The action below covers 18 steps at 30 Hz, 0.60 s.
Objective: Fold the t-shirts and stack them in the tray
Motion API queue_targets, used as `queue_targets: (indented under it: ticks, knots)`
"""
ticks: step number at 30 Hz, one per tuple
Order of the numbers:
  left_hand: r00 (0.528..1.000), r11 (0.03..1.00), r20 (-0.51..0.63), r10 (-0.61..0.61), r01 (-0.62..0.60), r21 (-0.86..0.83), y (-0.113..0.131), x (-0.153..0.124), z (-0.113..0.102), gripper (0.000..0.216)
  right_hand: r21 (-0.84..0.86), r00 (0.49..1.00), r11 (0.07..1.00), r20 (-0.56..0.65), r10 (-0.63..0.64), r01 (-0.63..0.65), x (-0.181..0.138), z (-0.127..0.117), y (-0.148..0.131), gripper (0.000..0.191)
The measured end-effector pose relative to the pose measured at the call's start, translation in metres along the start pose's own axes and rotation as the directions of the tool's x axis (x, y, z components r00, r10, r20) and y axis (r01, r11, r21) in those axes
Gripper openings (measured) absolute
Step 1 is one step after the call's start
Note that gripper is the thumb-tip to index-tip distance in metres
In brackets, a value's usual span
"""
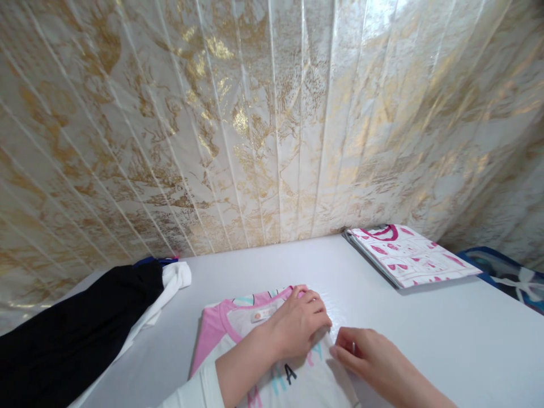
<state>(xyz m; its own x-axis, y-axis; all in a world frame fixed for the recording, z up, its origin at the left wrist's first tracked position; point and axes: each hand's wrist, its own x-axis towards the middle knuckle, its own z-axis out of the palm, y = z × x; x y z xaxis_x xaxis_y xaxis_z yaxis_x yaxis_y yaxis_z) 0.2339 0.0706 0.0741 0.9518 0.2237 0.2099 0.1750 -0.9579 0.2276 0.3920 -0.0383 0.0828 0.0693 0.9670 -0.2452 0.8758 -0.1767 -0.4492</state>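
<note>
A folded white T-shirt with pink sleeves and coloured letters (238,328) lies on the white table (446,340) right in front of me. My left hand (297,326) rests on its upper right part, fingers curled over the cloth near the collar. My right hand (365,354) is beside it at the shirt's right edge, fingers pinched together on the fabric fold. The two hands almost touch.
A flat stack of folded garments, white with pink print on top (410,255), lies at the back right. A black garment (72,328) over a white one (176,277) lies at the left. A blue patterned item (505,277) sits at the right edge. A gold-marbled wall stands behind.
</note>
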Motion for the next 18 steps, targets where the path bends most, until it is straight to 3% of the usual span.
queue_targets:
  ticks: [6, 8, 11, 14, 18]
  knots:
    - [0.994, 0.999, -0.1, 0.037, -0.038, -0.01, -0.002, 0.01, -0.001, 0.016, 0.208, 0.999, 0.977, -0.034, -0.029, 0.036, -0.006, 0.008, -0.001, 0.011]
    - [0.995, 0.999, -0.095, 0.032, -0.033, -0.013, -0.004, 0.012, 0.001, 0.018, 0.402, 0.998, 0.916, 0.042, -0.037, 0.017, -0.005, 0.01, 0.0, 0.011]
    - [0.997, 0.999, -0.06, 0.037, -0.036, 0.01, -0.007, 0.018, 0.004, 0.017, 0.615, 0.978, 0.781, 0.207, -0.023, -0.112, -0.004, 0.014, 0.003, 0.015]
    - [0.998, 0.999, -0.044, 0.037, -0.035, 0.038, -0.012, 0.025, 0.006, 0.014, 0.611, 0.955, 0.764, 0.295, 0.024, -0.208, -0.002, 0.018, 0.007, 0.018]
    - [0.999, 0.998, -0.041, 0.028, -0.026, 0.051, -0.021, 0.032, 0.006, 0.008, 0.507, 0.956, 0.839, 0.29, 0.051, -0.199, -0.001, 0.02, 0.011, 0.015]
